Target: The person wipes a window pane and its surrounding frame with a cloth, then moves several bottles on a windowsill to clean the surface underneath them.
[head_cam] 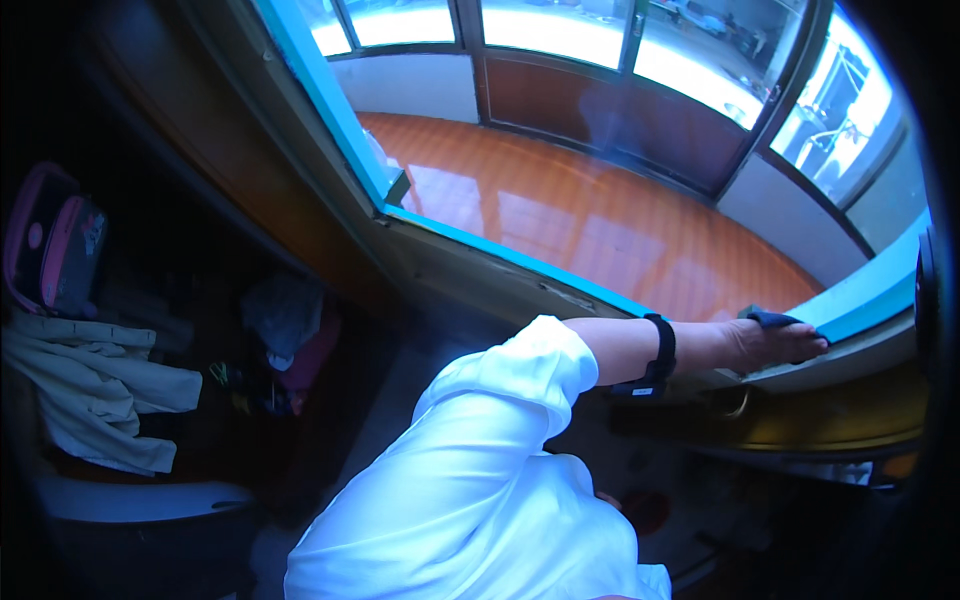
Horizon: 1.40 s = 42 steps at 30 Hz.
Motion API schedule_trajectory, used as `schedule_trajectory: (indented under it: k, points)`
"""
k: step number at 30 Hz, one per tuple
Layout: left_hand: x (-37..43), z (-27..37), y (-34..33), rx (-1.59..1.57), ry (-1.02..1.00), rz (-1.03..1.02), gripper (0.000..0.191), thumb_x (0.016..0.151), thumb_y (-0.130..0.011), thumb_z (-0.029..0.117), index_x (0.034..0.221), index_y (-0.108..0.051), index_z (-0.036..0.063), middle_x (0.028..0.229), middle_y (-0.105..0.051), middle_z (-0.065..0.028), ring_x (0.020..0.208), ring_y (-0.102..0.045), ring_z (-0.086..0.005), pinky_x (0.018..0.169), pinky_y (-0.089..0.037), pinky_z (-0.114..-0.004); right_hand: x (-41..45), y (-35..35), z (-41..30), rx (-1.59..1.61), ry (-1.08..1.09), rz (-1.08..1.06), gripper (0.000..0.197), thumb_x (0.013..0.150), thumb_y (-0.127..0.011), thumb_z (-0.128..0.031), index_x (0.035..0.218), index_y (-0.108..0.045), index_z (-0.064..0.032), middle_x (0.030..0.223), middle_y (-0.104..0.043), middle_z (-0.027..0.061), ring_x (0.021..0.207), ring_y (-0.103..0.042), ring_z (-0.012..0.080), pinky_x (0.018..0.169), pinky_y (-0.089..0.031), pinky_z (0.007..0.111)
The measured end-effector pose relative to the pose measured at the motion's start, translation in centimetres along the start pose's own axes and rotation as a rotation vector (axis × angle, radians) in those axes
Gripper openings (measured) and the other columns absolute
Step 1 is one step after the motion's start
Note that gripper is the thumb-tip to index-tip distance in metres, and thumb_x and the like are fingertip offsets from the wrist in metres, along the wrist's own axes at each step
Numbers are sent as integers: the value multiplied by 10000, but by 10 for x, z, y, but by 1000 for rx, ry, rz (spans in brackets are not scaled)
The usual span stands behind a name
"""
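Observation:
My left hand (787, 343) lies at the right end of a blue-edged window sill (517, 259), fingers bent over a dark cloth (772, 320) that rests against the sill. A black band with a small box (654, 360) is strapped around that forearm, below a rolled white sleeve (480, 405). Of my right hand, at most a small patch of skin (609, 499) shows beside the white shirt; the rest is hidden by it.
Through the opening lies a glossy orange-brown floor (600, 217) below glazed doors. A curved metal handle (739, 405) sits on a yellowish wooden surface under the sill. At left are a pink-and-dark bag (64, 247), pale garments (105, 375) and a white curved edge (142, 501).

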<state>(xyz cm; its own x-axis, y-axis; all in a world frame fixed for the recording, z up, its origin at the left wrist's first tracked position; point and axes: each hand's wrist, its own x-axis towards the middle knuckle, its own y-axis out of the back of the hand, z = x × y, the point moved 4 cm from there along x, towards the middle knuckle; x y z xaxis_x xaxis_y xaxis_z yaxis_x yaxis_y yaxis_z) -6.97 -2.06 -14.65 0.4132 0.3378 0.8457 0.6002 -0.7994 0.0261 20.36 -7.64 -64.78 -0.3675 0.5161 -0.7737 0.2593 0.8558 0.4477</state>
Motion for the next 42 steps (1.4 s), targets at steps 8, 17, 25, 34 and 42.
schedule_trajectory:
  k: [8,17,25,34,42]
  points:
    - [-86,-142,45,-20,-68,-199,597,835,-523,373,1407,-398,257,1510,-291,36,1423,-169,-158,1150,-97,-412,-13,-7,-38,-24,27,1,281,912,-515,-195,1117,-665,-74,1199,-616,159,1122,-577,294,960,-452,365]
    - [-269,-327,125,-36,761,-250,833,904,-480,524,1471,-167,1,1503,-222,-240,1409,-207,-379,1139,-78,-520,-28,-24,-71,-166,61,-2,280,914,-511,-188,1123,-664,-78,1203,-616,153,1126,-576,285,965,-449,362]
    - [-337,-339,144,-112,1406,-60,846,925,-281,631,1496,-65,46,1549,-71,-209,1431,-112,-343,1158,-78,-453,-40,-11,-105,-375,1,144,281,916,-508,-181,1128,-663,-82,1207,-616,148,1129,-576,278,970,-447,359]
    - [-298,-267,109,-230,1496,-9,765,959,-288,568,1506,7,124,1526,-96,-242,1374,-253,-399,1095,-293,-481,-93,-32,-37,96,-155,-92,325,998,-396,-244,1223,-605,-136,1326,-531,112,1202,-512,259,988,-425,388]
    - [-230,-194,81,-210,1246,-34,796,954,-319,561,1496,71,128,1547,47,-200,1431,-27,-386,1156,-80,-499,-95,2,-11,238,-254,-115,401,993,-390,-351,1335,-488,-165,1394,-457,104,1285,-423,274,1055,-350,440]
